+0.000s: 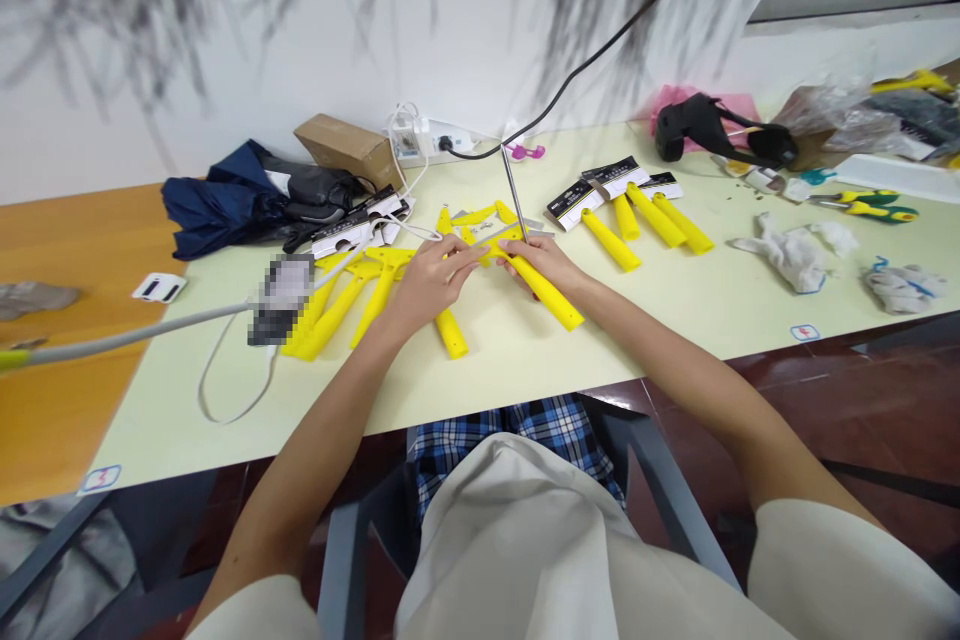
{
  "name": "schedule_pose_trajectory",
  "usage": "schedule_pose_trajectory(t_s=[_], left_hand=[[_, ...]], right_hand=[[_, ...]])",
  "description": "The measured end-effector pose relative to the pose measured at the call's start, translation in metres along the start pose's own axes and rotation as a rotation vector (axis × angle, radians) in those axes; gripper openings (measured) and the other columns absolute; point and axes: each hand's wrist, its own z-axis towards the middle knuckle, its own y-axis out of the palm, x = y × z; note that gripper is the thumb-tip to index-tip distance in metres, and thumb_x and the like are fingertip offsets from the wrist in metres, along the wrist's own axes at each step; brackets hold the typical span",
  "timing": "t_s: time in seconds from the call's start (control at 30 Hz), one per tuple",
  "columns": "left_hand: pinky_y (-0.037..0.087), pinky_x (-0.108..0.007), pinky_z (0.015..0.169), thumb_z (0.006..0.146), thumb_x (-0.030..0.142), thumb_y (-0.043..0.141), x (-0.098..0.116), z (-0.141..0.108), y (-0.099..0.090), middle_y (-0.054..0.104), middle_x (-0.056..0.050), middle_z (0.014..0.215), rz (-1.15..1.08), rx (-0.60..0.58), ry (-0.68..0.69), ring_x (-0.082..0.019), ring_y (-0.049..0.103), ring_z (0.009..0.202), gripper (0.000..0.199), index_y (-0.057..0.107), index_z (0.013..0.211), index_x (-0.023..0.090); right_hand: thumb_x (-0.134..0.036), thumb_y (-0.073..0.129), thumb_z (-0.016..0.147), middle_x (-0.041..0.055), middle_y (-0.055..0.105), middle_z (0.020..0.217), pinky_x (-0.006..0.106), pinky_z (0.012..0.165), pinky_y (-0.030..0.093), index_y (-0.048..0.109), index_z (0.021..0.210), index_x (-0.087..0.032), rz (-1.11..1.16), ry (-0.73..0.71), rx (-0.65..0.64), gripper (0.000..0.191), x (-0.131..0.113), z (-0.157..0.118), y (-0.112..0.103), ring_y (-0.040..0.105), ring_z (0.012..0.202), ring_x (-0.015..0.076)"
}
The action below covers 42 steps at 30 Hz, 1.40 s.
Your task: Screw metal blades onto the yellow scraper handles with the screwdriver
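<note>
My left hand (433, 282) is closed, pinching the head end of a yellow plastic scraper with a flat greyish strip along it. My right hand (546, 265) is wrapped round the same yellow scraper (551, 297), whose handle points toward me to the right. A thin metal rod (514, 190), like a screwdriver shaft, stands up from my right hand; its lower end is hidden. Another yellow handle (451, 332) lies just below my hands. Several yellow scrapers (379, 295) lie to the left of my left hand. More yellow pieces (474, 217) and small parts lie behind my hands.
Packaged yellow-handled tools (609, 240) with black-and-white cards lie right of centre. A power strip (420, 142) and brown box (349, 150) stand by the wall. A white cable (214, 405) loops at left. Pliers (862, 204) and crumpled gloves (791, 255) lie at right.
</note>
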Motion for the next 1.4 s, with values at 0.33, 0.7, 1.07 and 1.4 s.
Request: schedule_pose_trajectory(t_s=[0.33,0.7,1.07,1.4], left_hand=[[0.056,-0.045,0.104,0.114,0.023,0.056,-0.005,0.000,-0.010,0.074,-0.010,0.114,0.007,-0.043,0.081,-0.025,0.068,0.106,0.036,0.082,0.135,0.035],[0.057,-0.047,0.107,0.113,0.030,0.063,0.004,0.004,-0.020,0.077,-0.008,0.110,-0.064,0.039,0.024,-0.026,0.071,0.108,0.038,0.077,0.149,0.032],[0.054,-0.044,0.098,0.113,0.021,0.056,-0.007,0.000,-0.010,0.069,-0.008,0.105,-0.024,-0.105,0.116,-0.025,0.065,0.098,0.043,0.081,0.142,0.039],[0.054,-0.038,0.087,0.113,0.027,0.061,-0.007,0.003,-0.009,0.069,-0.007,0.099,-0.123,-0.068,0.066,-0.022,0.064,0.093,0.035,0.085,0.137,0.033]], right_hand=[[-0.042,0.073,0.106,0.0001,0.063,0.070,0.026,0.032,0.042,0.079,0.090,-0.015,-0.061,0.014,-0.043,0.032,0.002,0.002,-0.008,0.052,0.043,0.0117],[-0.045,0.074,0.105,-0.0007,0.063,0.070,0.026,0.032,0.042,0.079,0.092,-0.015,-0.059,0.002,-0.070,0.033,0.000,0.000,-0.009,0.052,0.042,0.0116],[-0.044,0.077,0.102,0.0006,0.065,0.068,0.025,0.032,0.043,0.078,0.089,-0.017,-0.120,-0.003,-0.101,0.031,0.002,0.001,-0.011,0.053,0.044,0.0124],[-0.046,0.076,0.103,-0.0004,0.063,0.068,0.026,0.029,0.041,0.078,0.090,-0.016,-0.075,0.029,-0.118,0.032,0.001,0.003,-0.018,0.051,0.040,0.0125]])
